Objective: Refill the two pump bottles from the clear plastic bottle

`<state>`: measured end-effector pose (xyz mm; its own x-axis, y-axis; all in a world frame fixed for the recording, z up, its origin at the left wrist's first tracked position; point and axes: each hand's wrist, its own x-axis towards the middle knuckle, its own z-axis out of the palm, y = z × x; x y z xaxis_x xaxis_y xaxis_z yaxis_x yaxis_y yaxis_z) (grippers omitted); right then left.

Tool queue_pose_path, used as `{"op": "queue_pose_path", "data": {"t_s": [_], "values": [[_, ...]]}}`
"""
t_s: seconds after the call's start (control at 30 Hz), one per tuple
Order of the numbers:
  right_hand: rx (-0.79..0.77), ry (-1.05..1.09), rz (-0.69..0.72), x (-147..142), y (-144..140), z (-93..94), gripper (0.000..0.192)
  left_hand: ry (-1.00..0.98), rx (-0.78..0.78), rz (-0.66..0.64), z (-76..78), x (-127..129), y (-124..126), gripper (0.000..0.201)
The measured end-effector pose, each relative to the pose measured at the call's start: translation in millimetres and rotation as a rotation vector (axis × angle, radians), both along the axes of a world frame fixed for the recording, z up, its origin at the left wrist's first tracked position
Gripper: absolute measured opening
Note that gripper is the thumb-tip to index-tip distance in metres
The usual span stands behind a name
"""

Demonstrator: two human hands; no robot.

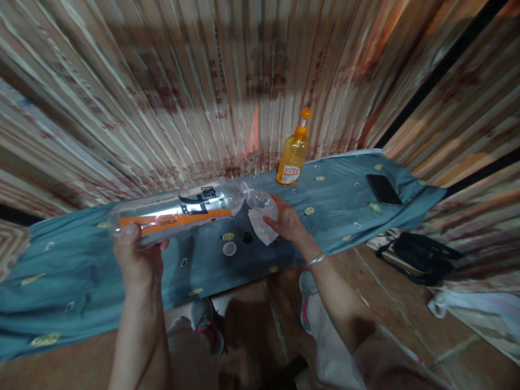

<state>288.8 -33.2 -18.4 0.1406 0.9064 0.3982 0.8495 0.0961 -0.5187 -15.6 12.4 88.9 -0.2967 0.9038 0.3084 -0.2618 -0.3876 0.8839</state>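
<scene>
Cloth-covered surface: a long bench or table draped in a blue-green cloth with small yellow motifs runs from the left edge to the right, set against a striped curtain.
Left hand: the left hand is closed around the base end of a large clear plastic bottle, thumb wrapped over the bottom.
Large bottle: it lies nearly level in the air above the cloth, base to the left, neck to the right; it carries an orange band and a dark printed label. It looks empty, though glare on the plastic makes that hard to confirm.
Caps: a white cap lies open side up on the cloth below the bottle, with a smaller dark cap just beside it to the right.
Smaller bottle: a small clear bottle meets the neck of the large one, mouth towards mouth; nothing can be made out inside it.
Right hand: the right hand grips the small bottle and pinches a white tissue under the fingers; a bangle sits on the wrist.
Pump bottle: an orange pump bottle stands upright at the back of the cloth, filled with amber liquid.
Phone: a dark phone lies flat near the right end.
Floor, right: a black bag rests on the tiles.
</scene>
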Motion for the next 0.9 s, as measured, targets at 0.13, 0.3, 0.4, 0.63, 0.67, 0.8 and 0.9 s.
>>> {"op": "queue_pose_path", "data": {"t_s": [0.13, 0.3, 0.4, 0.63, 0.67, 0.8, 0.9], "values": [[0.000, -0.014, -0.005, -0.6, -0.6, 0.7, 0.062, -0.008, -0.011, 0.015, 0.3, 0.4, -0.8, 0.038], [-0.004, -0.005, -0.011, -1.2, -0.5, -0.5, 0.064, -0.012, -0.021, 0.011, 1.7, 0.9, -2.5, 0.039], [0.001, -0.016, -0.018, -1.3, -0.1, -1.8, 0.064, -0.003, -0.012, 0.008, 1.1, 0.3, -2.2, 0.039], [0.016, -0.007, 0.003, -0.2, -0.3, -1.7, 0.065, 0.000, -0.010, -0.004, 0.7, 0.4, -2.1, 0.039], [0.014, -0.006, 0.005, -0.1, -0.4, -1.5, 0.065, 0.001, -0.014, -0.005, 0.9, 0.4, -2.2, 0.039], [0.005, -0.004, 0.003, -0.4, -1.0, -0.2, 0.064, -0.004, -0.010, -0.005, 1.0, -0.1, -2.5, 0.038], [-0.014, 0.005, 0.001, -1.1, -1.3, 1.9, 0.063, 0.000, -0.007, -0.006, 0.4, -0.7, -2.4, 0.040]]}}
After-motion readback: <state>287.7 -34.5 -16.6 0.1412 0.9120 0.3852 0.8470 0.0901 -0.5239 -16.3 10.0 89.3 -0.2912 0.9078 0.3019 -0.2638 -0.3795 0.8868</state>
